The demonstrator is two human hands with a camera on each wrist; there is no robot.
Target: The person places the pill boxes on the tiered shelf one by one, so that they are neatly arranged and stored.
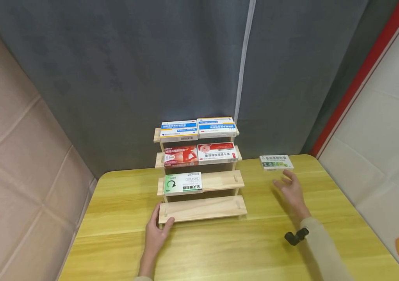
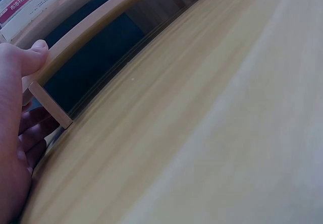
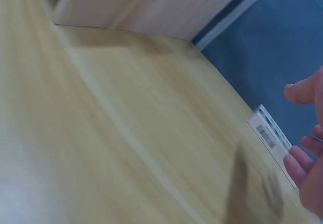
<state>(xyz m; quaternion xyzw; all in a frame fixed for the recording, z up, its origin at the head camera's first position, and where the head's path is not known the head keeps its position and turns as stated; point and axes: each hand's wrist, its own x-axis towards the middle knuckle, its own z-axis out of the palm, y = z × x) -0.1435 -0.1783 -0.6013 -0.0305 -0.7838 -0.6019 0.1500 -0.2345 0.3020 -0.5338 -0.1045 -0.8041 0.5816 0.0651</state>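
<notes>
A stepped wooden rack (image 1: 203, 209) stands on the table, and my left hand (image 1: 156, 230) grips the left end of its lowest step. The left wrist view shows the thumb (image 2: 36, 54) on that step's edge and the other fingers behind its leg. My right hand (image 1: 292, 195) hovers just in front of a white-and-green medicine box (image 1: 276, 162) at the back right of the table. Its fingers are spread and loosely bent, with nothing between them. In the right wrist view the fingertips (image 3: 295, 166) overlap the end of this box.
Two blue-and-white boxes (image 1: 179, 130) lie on the top step. Below them are a red box (image 1: 180, 156) and a red-and-white box (image 1: 217, 152). A green-and-white box (image 1: 183, 183) sits left on the third step. A grey curtain (image 1: 115, 86) hangs behind the table (image 1: 115, 234).
</notes>
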